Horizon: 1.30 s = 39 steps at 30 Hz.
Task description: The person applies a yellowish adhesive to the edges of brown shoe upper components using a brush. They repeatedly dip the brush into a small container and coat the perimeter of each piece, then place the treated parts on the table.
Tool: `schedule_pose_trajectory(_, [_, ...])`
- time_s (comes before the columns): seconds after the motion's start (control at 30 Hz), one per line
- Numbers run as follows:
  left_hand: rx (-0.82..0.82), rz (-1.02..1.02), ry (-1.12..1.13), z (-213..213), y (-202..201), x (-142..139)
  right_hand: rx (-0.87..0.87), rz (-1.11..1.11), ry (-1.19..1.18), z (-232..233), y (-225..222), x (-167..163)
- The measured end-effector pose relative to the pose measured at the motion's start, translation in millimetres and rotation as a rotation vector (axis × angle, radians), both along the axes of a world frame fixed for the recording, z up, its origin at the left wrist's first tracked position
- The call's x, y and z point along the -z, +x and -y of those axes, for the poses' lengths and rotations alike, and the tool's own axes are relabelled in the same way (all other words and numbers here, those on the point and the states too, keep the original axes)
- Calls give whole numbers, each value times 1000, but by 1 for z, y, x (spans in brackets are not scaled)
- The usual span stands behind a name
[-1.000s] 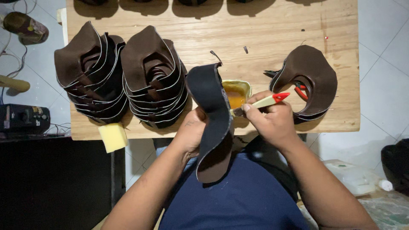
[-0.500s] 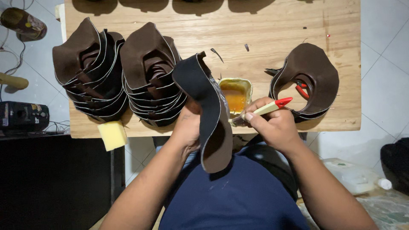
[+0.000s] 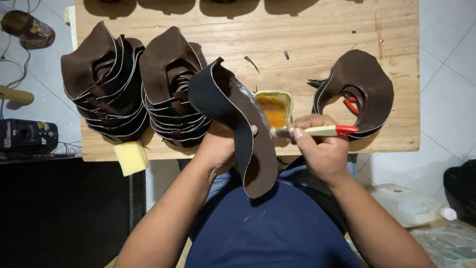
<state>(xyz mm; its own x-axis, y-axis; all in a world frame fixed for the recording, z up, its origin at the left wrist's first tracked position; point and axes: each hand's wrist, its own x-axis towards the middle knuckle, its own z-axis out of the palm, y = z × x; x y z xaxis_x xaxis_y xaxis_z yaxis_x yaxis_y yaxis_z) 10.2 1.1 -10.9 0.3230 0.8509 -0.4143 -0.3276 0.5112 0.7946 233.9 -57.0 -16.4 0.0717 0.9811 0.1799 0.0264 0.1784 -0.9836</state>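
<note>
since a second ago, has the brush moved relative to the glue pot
Yes. The brush has swung from tilted to nearly level, its bristle end now at the near edge of the glue pot.

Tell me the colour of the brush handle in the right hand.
The brush handle is cream with a red end, held in the right hand; the head view shows it.

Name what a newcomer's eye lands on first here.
At centre, the left hand holds up a curved brown leather piece while the right hand touches a brush to it, above an orange glue tub. Two stacks of leather pieces fill the wooden table's left.
</note>
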Motion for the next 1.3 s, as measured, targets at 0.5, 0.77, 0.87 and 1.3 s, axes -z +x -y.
schedule_pose_trajectory(0.5, [47, -553, 610, -8, -22, -7, 5, 643, 66, -36, 14, -5])
schedule_pose_trajectory(0.77, [37, -345, 417, -2, -32, 8, -10, 1074, 265, -57, -3, -4])
schedule_pose_trajectory(0.87, [68, -332, 331, -2, -38, 15, 64, 921, 314, -39, 11, -14])
schedule_pose_trajectory(1.3, [-27, -183, -8, -4, -4, -13, 21, -116, -104, 0, 11, -10])
